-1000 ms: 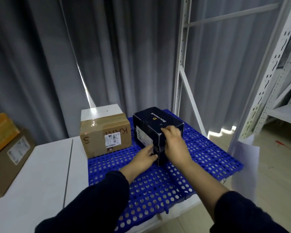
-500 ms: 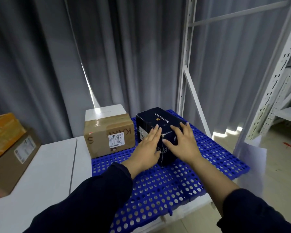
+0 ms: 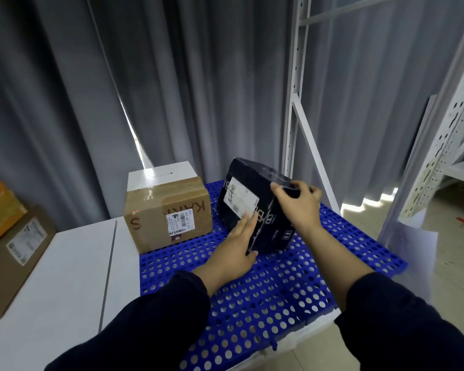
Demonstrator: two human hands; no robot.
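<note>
A black box with a white label on its side stands tilted on the blue perforated mat, its near lower edge on the mat. My right hand grips the box's top right edge, fingers curled over it. My left hand presses flat against the box's near left face with straight fingers, the thumb at its bottom corner.
A taped brown carton with a label stands just left of the black box, a white box behind it. Brown and orange boxes sit at the far left on the white table. White shelving uprights rise at right.
The black box has been tipped up and turned so its labelled side faces me. My right hand moved to its top edge and my left hand slid down its near face.
</note>
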